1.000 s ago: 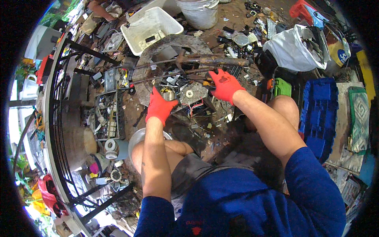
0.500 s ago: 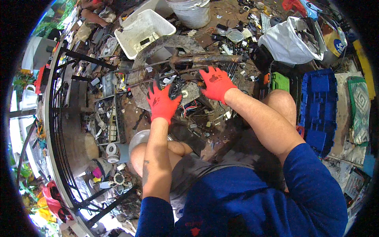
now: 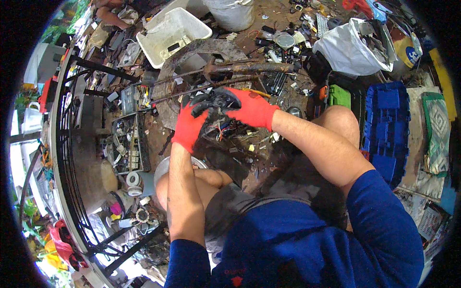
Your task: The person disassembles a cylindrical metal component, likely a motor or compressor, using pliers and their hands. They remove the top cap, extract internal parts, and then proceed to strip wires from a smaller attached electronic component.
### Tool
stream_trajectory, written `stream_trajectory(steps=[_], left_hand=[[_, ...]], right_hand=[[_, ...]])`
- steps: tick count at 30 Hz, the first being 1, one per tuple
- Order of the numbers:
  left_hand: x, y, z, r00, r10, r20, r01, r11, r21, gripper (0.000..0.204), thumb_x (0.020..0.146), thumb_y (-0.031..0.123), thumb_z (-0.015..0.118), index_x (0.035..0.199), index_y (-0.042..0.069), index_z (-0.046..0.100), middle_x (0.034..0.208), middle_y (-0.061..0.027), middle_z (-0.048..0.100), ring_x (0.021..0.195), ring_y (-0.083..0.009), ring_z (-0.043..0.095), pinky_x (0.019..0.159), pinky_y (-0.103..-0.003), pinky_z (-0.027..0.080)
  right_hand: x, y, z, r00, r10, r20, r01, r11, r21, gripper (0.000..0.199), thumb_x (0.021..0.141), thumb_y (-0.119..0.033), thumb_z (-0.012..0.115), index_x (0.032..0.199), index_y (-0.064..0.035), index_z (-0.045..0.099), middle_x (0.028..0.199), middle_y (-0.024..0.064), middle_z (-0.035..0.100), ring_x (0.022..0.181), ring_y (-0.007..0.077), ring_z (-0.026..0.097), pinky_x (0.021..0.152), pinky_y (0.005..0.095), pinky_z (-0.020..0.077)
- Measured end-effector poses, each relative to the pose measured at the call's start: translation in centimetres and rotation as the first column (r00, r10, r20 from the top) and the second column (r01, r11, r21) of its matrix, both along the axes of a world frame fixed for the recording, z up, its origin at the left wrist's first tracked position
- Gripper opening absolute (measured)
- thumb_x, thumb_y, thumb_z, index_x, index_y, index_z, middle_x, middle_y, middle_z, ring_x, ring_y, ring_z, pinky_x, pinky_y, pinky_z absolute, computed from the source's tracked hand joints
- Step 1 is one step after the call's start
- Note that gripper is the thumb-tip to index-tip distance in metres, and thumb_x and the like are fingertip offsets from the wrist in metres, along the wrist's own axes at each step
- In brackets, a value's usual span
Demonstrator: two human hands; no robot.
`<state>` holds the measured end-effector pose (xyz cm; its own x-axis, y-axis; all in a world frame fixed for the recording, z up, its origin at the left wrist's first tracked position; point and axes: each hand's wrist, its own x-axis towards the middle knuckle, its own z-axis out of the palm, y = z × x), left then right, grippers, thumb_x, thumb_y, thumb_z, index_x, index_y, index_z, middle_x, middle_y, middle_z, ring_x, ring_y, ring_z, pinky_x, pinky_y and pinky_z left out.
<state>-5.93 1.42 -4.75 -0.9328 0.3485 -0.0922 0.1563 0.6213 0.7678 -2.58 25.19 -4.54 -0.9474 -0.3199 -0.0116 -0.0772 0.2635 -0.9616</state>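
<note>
Both my hands wear red gloves with black fingertips and are close together over a round grey slab (image 3: 165, 115) strewn with small parts. My left hand (image 3: 189, 122) has its fingers curled inward. Opposite it, my right hand (image 3: 252, 110) bends its fingers and thumb toward the left one. Dark stuff lies between the fingertips; against the black glove tips I cannot make out what it is. Thin coloured wires (image 3: 222, 128) show just below the hands. A thin yellow-orange stick (image 3: 257, 92) lies by the right knuckles. A rusty metal bar (image 3: 259, 68) crosses the slab beyond them.
A white plastic bin (image 3: 180, 31) and a white bucket (image 3: 233, 14) stand at the back. To the right are a white sack (image 3: 343, 53), a green case (image 3: 340, 97) and a blue plastic case (image 3: 386, 129). Crates of parts (image 3: 129, 149) and a black metal rack (image 3: 72, 158) flank the left.
My hands were spread flat and apart over the slab. They have come together, fingers now curled inward; the right hand moved left. The yellow-orange stick now shows by the right hand.
</note>
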Motion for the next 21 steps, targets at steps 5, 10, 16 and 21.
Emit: stream_trajectory(steps=[5, 10, 16, 21], left_hand=[[0.6, 0.1, -0.8, 0.975, -0.105, -0.193, 0.045, 0.955, -0.292, 0.039, 0.087, 0.027, 0.067, 0.122, 0.010, 0.064, 0.136, -0.0134, 0.054, 0.133, -0.0347, 0.041, 0.110, -0.046, 0.031], [1.9, 1.4, -1.5, 0.961, -0.146, -0.236, -0.010, 0.830, -0.557, 0.045, 0.085, 0.038, 0.066, 0.123, 0.015, 0.064, 0.141, -0.0096, 0.050, 0.137, -0.0450, 0.030, 0.113, -0.062, 0.017], [1.6, 1.8, -2.1, 0.922, -0.212, -0.324, -0.041, 0.778, -0.627, 0.040, 0.085, 0.035, 0.064, 0.122, 0.019, 0.065, 0.139, -0.0067, 0.052, 0.135, -0.0443, 0.034, 0.110, -0.066, 0.020], [1.9, 1.4, -1.5, 0.920, -0.180, -0.347, -0.098, 0.754, -0.650, 0.040, 0.085, 0.035, 0.063, 0.121, 0.019, 0.065, 0.136, -0.0082, 0.054, 0.136, -0.0432, 0.033, 0.108, -0.065, 0.023]], right_hand=[[-0.8, 0.0, -2.2, 0.988, 0.041, -0.146, -0.033, 0.998, 0.062, 0.043, 0.085, -0.022, 0.066, 0.125, -0.0110, 0.058, 0.112, 0.0158, 0.067, 0.103, 0.0340, 0.064, 0.089, 0.0402, 0.0504], [-1.0, 0.9, -1.7, 0.985, 0.113, -0.131, -0.058, 0.929, 0.365, 0.037, 0.087, -0.026, 0.062, 0.121, -0.0111, 0.060, 0.116, 0.0152, 0.066, 0.107, 0.0353, 0.062, 0.092, 0.0429, 0.0491], [-0.5, 1.2, -1.9, 0.901, 0.086, -0.426, 0.249, 0.702, 0.667, 0.048, 0.085, -0.028, 0.065, 0.128, -0.0094, 0.055, 0.125, 0.0198, 0.057, 0.115, 0.0357, 0.056, 0.094, 0.0455, 0.0467], [-1.2, 2.8, -0.6, 0.917, 0.042, -0.397, 0.294, 0.601, 0.743, 0.050, 0.081, -0.029, 0.068, 0.124, -0.0079, 0.055, 0.120, 0.0181, 0.057, 0.111, 0.0352, 0.056, 0.091, 0.0448, 0.0470]])
